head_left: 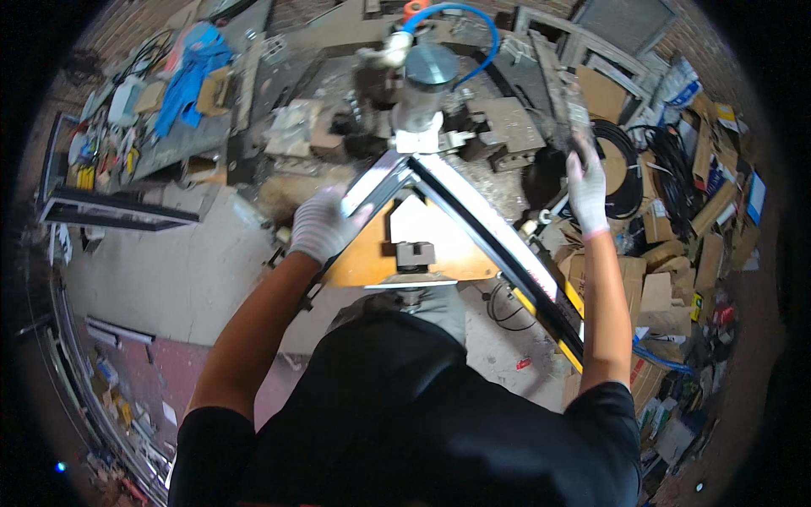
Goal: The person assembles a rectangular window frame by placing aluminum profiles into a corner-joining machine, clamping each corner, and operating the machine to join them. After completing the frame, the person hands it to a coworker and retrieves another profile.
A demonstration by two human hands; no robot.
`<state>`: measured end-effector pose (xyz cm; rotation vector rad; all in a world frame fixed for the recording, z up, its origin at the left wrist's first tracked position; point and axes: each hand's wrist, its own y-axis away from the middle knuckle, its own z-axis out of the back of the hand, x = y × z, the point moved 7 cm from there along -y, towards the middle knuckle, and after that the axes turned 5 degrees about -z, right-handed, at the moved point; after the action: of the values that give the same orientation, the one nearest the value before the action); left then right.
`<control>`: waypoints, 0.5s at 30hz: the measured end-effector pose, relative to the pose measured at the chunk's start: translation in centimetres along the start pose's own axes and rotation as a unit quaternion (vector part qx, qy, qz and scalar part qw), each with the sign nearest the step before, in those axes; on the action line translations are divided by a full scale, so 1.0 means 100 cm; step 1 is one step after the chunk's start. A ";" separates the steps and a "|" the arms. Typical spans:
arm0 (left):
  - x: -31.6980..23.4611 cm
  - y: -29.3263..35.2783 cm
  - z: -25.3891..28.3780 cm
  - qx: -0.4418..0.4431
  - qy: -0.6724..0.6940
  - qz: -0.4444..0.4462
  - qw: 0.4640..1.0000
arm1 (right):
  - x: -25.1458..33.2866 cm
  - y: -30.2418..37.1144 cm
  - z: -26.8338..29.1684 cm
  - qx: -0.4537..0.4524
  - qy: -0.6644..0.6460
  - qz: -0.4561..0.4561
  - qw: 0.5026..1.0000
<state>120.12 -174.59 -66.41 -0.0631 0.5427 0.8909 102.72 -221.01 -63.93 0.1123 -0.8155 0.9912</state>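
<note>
Blue cloth (190, 80) lay upper left of frame; black coil (627, 205) sat right, cardboard scraps (663, 291) below it.

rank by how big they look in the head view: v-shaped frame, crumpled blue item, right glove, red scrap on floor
1. V-shaped frame
2. Crumpled blue item
3. Right glove
4. Red scrap

Bent forward, with 2 bare forearms (260, 325) outstretched, angled inward on the left, gripping with gloved left hand (325, 228), holding out gloved right hand (586, 196), slightly blurred.
</note>
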 end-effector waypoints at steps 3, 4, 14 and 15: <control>0.002 -0.005 -0.002 0.049 -0.063 0.019 0.997 | 0.106 0.077 -0.031 0.241 0.044 0.074 0.967; 0.001 -0.006 -0.001 0.049 -0.058 0.019 0.997 | 0.120 0.091 -0.047 0.293 0.125 0.048 0.947; 0.010 -0.013 -0.008 0.099 -0.008 0.023 0.995 | 0.109 0.086 -0.123 0.425 0.220 -0.045 0.877; 0.011 -0.013 -0.009 0.103 -0.016 0.030 0.994 | 0.105 0.086 -0.126 0.430 0.230 -0.050 0.872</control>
<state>121.26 -174.87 -67.92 0.1554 0.6071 0.8881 106.01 -203.29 -68.20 0.6515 0.1151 1.1603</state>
